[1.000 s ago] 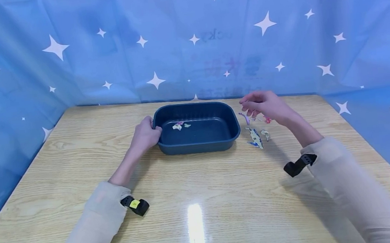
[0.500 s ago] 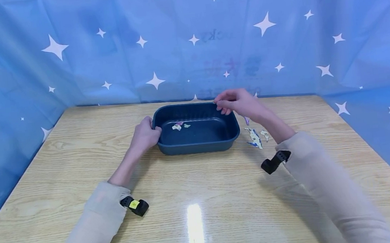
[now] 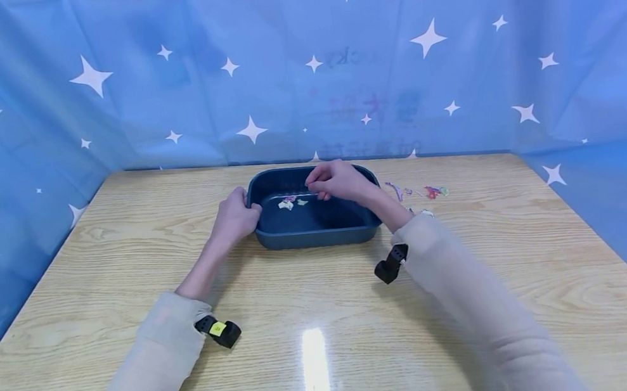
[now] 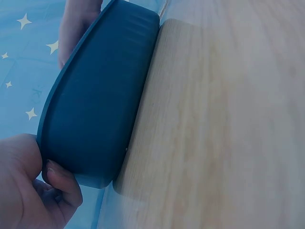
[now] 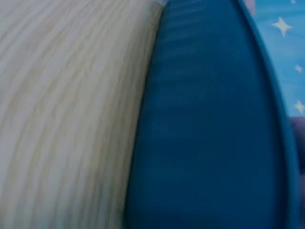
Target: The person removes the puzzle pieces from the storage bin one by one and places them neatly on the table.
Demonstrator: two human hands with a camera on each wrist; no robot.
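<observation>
A dark blue rectangular plastic tub (image 3: 318, 238) stands on the wooden table. In the head view my left hand (image 3: 233, 215) grips its left end, thumb over the rim; the left wrist view shows that hand (image 4: 28, 183) with its fingers curled at the tub's end. My right hand (image 3: 341, 182) hangs over the tub's inside, thumb and fingertips drawn close together. Whether something small sits between them is too small to tell. Inside lie small flat cut-out pieces: a white one (image 3: 286, 205), a pink one (image 3: 289, 198) and a pale green one (image 3: 302, 202).
Right of the tub lie more small flat pieces: a purple strip (image 3: 395, 191), a red one (image 3: 433, 192) and a green one (image 3: 444, 191). Others are partly behind the right forearm. A blue star-patterned curtain (image 3: 163, 77) hangs behind the table (image 3: 247, 330).
My right hand has moved left from above the loose pieces, across the tub's right rim, to over its inside. My left hand and the tub have stayed put.
</observation>
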